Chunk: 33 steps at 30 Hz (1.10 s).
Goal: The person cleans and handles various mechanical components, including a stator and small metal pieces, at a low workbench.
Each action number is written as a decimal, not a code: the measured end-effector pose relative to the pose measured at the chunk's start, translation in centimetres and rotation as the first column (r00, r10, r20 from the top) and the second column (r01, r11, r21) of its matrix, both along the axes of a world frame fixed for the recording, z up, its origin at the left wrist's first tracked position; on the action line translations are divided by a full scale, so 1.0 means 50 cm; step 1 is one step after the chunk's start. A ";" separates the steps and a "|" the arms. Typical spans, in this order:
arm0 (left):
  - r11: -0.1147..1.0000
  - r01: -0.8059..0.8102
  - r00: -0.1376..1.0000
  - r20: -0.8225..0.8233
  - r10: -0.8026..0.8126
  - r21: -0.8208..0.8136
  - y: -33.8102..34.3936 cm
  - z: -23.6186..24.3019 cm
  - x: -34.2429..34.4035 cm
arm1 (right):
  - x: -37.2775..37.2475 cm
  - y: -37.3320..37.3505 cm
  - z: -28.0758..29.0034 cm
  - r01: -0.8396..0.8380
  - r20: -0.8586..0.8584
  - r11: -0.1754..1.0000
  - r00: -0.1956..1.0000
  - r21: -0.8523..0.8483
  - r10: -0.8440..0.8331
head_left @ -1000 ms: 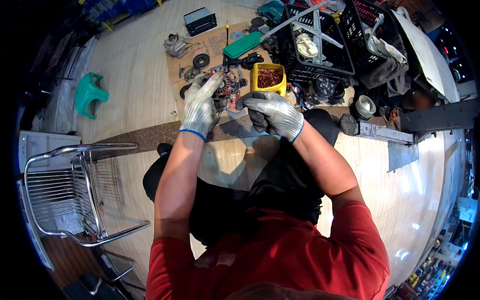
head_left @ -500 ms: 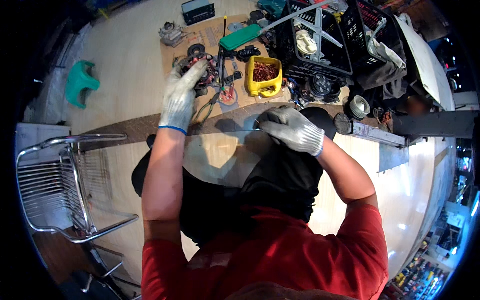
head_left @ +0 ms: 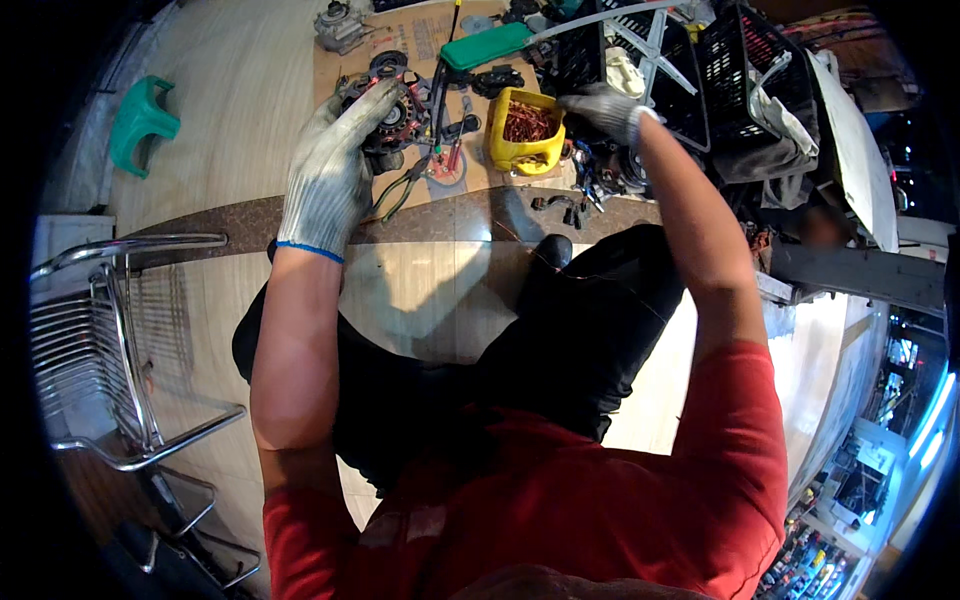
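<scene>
My left hand [head_left: 335, 165], in a white knitted glove with a blue cuff edge, grips the near-left side of a round motor part [head_left: 394, 118] with reddish windings. The part rests on flattened cardboard. My right hand [head_left: 606, 110], gloved too, reaches to the right rim of a cut-open yellow jug [head_left: 528, 157] filled with copper-coloured wire scraps [head_left: 530, 122]. Its fingers are blurred, and whether they hold anything is hidden. Pliers with dark handles [head_left: 400, 192] lie just right of my left wrist. A thin wire [head_left: 600, 277] trails across my dark trousers.
A green-handled tool [head_left: 487, 47] lies beyond the jug. Black crates [head_left: 750, 85] stand at the far right, with dark parts [head_left: 630, 170] before them. Small black pieces [head_left: 565, 207] lie on the brown floor band. A green stool [head_left: 145, 125] and metal chair [head_left: 130, 350] are leftward.
My right hand has moved forward from above my knee to the yellow jug's right rim. My left hand still grips the motor part. The view has shifted slightly.
</scene>
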State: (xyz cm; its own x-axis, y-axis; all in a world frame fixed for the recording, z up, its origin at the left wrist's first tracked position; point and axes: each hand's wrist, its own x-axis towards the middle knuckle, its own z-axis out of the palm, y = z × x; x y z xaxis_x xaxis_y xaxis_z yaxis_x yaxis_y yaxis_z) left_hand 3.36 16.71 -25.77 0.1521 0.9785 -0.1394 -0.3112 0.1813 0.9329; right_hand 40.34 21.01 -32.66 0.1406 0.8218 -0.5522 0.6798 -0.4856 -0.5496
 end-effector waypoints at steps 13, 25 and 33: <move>0.999 -0.007 1.000 -0.015 0.007 -0.040 0.017 -0.006 0.009 | 0.005 0.033 -0.676 -0.099 0.495 0.947 0.833 -0.307 0.248; 0.955 -0.053 0.993 0.086 0.082 -0.292 0.023 0.004 0.007 | -0.017 0.053 -0.532 -0.015 0.429 0.927 0.884 -0.374 0.187; 0.965 -0.040 0.974 0.206 0.096 -0.259 0.007 -0.015 0.013 | -0.024 0.063 -0.200 -0.941 0.576 0.312 0.183 -0.133 0.797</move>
